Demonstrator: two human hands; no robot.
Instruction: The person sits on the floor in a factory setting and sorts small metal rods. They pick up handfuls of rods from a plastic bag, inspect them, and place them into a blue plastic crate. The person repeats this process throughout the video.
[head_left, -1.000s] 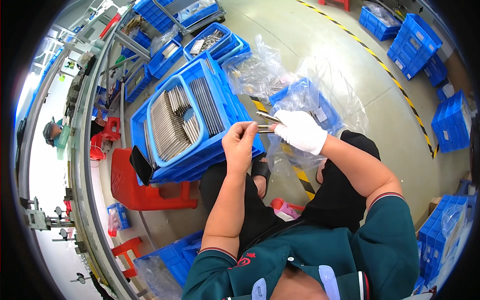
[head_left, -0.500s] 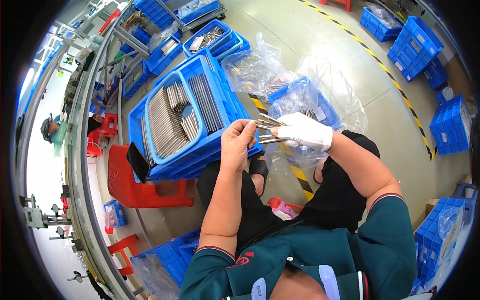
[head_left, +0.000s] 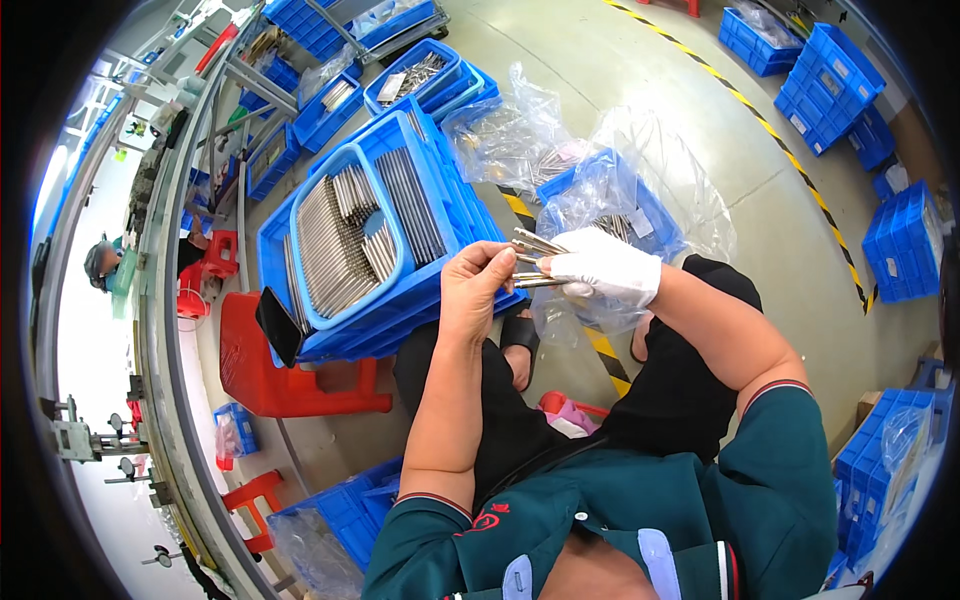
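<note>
Several slim, shiny metal rods (head_left: pixel 535 241) fan out from my right hand (head_left: pixel 607 266), which wears a white glove and is closed around them. My bare left hand (head_left: pixel 474 287) meets their free ends, thumb and forefinger pinched on the tip of one rod. Left of my hands, a light-blue tray (head_left: pixel 407 262) holds tightly packed rows of similar rods, with a gap in the rows. It rests in a larger blue crate (head_left: pixel 425 290), where darker rods (head_left: pixel 408 205) lie along the right side.
A black flat object (head_left: pixel 279 326) leans at the crate's near left corner, above a red stool (head_left: pixel 250 365). Past my right hand, clear plastic bags (head_left: pixel 595 200) cover a blue bin (head_left: pixel 650 205) of metal parts. Blue crates (head_left: pixel 828 85) stand stacked at the far right.
Both hands stay close together at almost the same spot. The rods in my right hand have shifted slightly, and the glove has turned a little.
</note>
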